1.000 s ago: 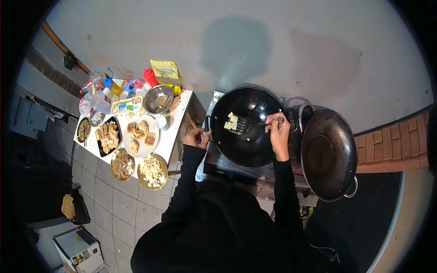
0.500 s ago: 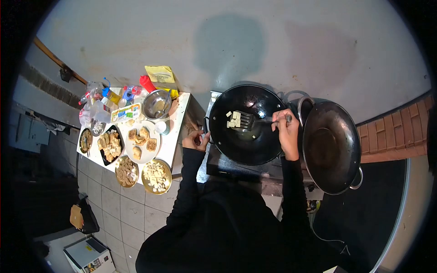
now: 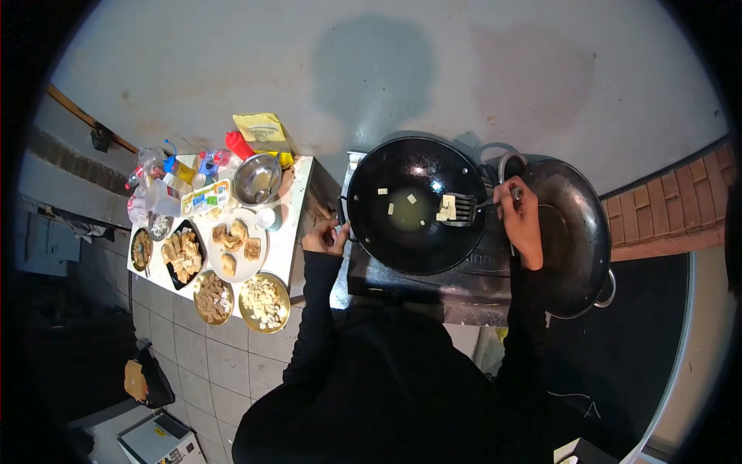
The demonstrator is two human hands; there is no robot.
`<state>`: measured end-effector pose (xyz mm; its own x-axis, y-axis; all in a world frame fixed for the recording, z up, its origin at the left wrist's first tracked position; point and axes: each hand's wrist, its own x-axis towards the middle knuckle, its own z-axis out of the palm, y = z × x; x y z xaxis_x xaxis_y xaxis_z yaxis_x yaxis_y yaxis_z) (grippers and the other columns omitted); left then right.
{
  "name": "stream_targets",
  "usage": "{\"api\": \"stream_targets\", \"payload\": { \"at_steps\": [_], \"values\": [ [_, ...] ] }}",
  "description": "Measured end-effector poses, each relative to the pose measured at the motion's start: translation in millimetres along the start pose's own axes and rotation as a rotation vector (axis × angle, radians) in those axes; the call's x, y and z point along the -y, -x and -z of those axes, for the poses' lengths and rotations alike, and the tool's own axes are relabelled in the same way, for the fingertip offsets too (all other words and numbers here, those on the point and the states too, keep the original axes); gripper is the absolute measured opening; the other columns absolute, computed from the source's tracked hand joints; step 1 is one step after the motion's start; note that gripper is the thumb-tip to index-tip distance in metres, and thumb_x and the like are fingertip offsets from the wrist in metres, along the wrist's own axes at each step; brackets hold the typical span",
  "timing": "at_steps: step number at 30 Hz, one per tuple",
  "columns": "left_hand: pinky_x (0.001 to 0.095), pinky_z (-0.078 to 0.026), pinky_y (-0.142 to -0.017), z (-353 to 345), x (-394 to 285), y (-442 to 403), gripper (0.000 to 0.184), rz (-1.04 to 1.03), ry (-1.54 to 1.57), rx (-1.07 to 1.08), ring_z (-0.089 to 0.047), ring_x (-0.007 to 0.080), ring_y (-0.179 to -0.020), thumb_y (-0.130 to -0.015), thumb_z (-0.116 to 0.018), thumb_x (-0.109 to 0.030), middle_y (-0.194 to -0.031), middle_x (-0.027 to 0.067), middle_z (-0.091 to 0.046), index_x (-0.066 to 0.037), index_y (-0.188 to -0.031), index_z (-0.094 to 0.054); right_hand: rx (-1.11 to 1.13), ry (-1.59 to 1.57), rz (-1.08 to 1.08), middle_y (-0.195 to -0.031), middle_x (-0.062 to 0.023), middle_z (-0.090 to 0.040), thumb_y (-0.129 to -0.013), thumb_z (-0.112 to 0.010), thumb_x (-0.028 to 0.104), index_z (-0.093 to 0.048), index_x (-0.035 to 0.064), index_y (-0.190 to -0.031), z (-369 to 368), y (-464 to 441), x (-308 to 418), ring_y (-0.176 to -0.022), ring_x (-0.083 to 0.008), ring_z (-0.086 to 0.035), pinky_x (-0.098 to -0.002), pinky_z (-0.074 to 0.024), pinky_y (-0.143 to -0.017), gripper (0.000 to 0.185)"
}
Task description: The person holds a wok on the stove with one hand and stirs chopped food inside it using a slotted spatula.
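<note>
A black wok (image 3: 379, 232) sits on the stove, with some oil in its bottom. My left hand (image 3: 325, 237) is closed around the wok's left handle. In my right hand (image 3: 520, 224) is the handle of a slotted spatula (image 3: 464, 210), whose head is over the wok's right side. Several pale tofu cubes (image 3: 447, 207) lie on the spatula's head. A few loose cubes (image 3: 411, 199) are in the middle and left of the wok.
A second, larger wok (image 3: 568, 232) stands at the right. On the white table (image 3: 290, 224) at left are a plate of fried pieces (image 3: 251, 267), a bowl of pale cubes (image 3: 264, 301), a metal bowl (image 3: 257, 179) and bottles. A wall rises behind the stove.
My right hand has moved right with the spatula, carrying tofu cubes from the wok's middle toward its right side. Several cubes now lie loose in the wok. My left hand stays on the handle.
</note>
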<state>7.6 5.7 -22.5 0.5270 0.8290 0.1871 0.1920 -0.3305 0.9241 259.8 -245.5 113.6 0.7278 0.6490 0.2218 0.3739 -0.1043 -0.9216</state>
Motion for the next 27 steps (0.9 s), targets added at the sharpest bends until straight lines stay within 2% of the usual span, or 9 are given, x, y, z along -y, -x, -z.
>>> {"api": "stream_targets", "payload": {
  "at_steps": [5,6,10,12,19,27],
  "values": [
    [0.024,-0.036,-0.048,2,-8,2,0.028,0.031,-0.018,0.013,-0.046,0.0062,-0.05,-0.079,-0.079,-0.022,-0.056,0.0006,-0.053,0.003,-0.085,-0.069,0.02,0.026,0.051,-0.077,-0.0032,-0.055,-0.097,-0.046,0.005,-0.048,0.006,-0.084,-27,-8,-34,-0.056,-0.0046,-0.047,-0.0198,-0.036,-0.05,0.013],
    [0.024,-0.036,-0.048,2,-9,2,0.028,0.031,-0.018,0.006,-0.046,0.0062,-0.05,-0.079,-0.079,-0.022,-0.056,0.0006,-0.053,0.003,-0.085,-0.069,0.01,-0.033,-0.017,-0.077,-0.0043,-0.056,-0.097,-0.045,0.003,-0.047,0.0047,-0.084,-37,-7,-35,-0.056,-0.0056,-0.048,-0.02,-0.0371,-0.05,0.013],
    [0.0243,-0.037,-0.048,1,-14,2,0.028,0.011,-0.039,-0.012,-0.046,0.0063,-0.05,-0.079,-0.079,-0.022,-0.056,0.0009,-0.053,0.003,-0.084,-0.069,-0.021,-0.307,0.028,-0.079,-0.0078,-0.056,-0.1,-0.043,0.004,-0.048,0.0009,-0.084,-79,-13,-59,-0.061,-0.0092,-0.05,-0.0239,-0.0448,-0.054,0.016],
    [0.0245,-0.037,-0.048,3,-15,2,0.028,0.009,-0.054,-0.013,-0.046,0.0064,-0.05,-0.079,-0.079,-0.022,-0.056,0.0011,-0.053,0.003,-0.084,-0.069,-0.071,-0.404,0.009,-0.08,-0.0065,-0.056,-0.099,-0.044,0.002,-0.047,0.0017,-0.084,-93,-15,-52,-0.061,-0.0077,-0.051,-0.0215,-0.0427,-0.053,0.015],
    [0.0261,-0.037,-0.048,5,-24,2,0.028,-0.017,-0.114,0.009,-0.048,0.0082,-0.05,-0.079,-0.078,-0.022,-0.056,0.0027,-0.053,0.004,-0.084,-0.068,-0.079,-0.459,0.051,-0.082,-0.0068,-0.056,-0.099,-0.043,0.002,-0.048,0.0014,-0.085,-105,-16,-43,-0.063,-0.0081,-0.05,-0.0221,-0.0445,-0.054,0.015],
    [0.0251,-0.037,-0.047,5,-22,1,0.029,-0.038,-0.105,0.005,-0.048,0.0078,-0.05,-0.08,-0.078,-0.022,-0.056,0.0029,-0.053,0.004,-0.086,-0.069,-0.116,-0.51,-0.02,-0.082,-0.0077,-0.057,-0.099,-0.043,0.002,-0.048,0.002,-0.084,-105,-12,-44,-0.066,-0.0085,-0.051,-0.023,-0.0458,-0.055,0.016]
  ]
}}
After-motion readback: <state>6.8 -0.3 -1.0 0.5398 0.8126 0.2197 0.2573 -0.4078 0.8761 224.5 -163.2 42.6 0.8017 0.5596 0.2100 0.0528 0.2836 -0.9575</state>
